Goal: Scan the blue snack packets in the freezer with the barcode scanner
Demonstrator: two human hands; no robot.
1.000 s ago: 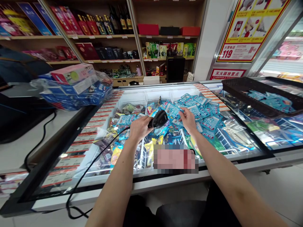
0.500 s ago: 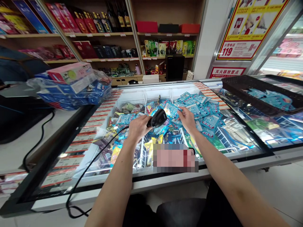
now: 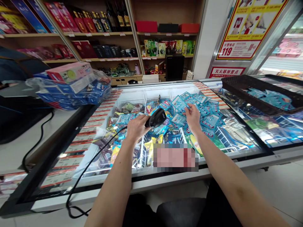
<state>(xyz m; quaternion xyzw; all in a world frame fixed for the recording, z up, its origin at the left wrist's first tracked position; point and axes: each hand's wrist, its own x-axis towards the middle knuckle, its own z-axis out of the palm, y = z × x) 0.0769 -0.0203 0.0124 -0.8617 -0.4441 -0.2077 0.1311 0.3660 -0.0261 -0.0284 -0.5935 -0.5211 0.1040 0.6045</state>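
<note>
My left hand point(image 3: 138, 126) is wrapped round the handle of a black barcode scanner point(image 3: 157, 118), whose head points to the right. A black cord point(image 3: 94, 159) runs from it down to the left. My right hand point(image 3: 193, 116) pinches the right edge of a flat blue snack packet point(image 3: 179, 103), which lies tilted just beyond the scanner's head. Beneath and around that hand is a loose heap of similar blue packets point(image 3: 211, 120) on the glass top of a chest freezer point(image 3: 151, 180). The right fingertips are partly hidden.
A dark basket point(image 3: 251, 100) holding more blue packets stands at the right. Plastic-wrapped boxes point(image 3: 71, 82) sit at the left. A blurred pinkish item point(image 3: 174, 157) lies at the freezer's front edge. Stocked shelves point(image 3: 99, 33) line the back.
My right hand has moved to the right and slightly away, carrying a blue packet from in front of the scanner toward the heap. The scanner has shifted slightly left.
</note>
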